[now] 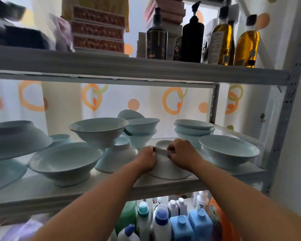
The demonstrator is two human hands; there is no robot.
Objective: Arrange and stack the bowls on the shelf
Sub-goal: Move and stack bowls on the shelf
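Note:
Several pale blue bowls stand on the middle shelf (111, 186). An upside-down bowl (169, 168) rests rim down near the shelf's front edge, and both hands grip it at its foot ring. My left hand (146, 158) holds its left side, my right hand (182, 153) its right side. An upright wide bowl (64, 161) sits to the left, with another inverted bowl (118, 155) beside it and an upright bowl (98, 130) perched above. An upright bowl (228, 151) stands to the right. Behind are a stack of three (194, 130) and another stack (141, 127).
Inverted bowls (16, 138) sit at the far left. The upper shelf (129, 68) carries oil bottles (247, 42), dark pump bottles (192, 37) and boxes. Cleaning bottles (181, 225) crowd the level below. A metal upright (285, 119) bounds the right side.

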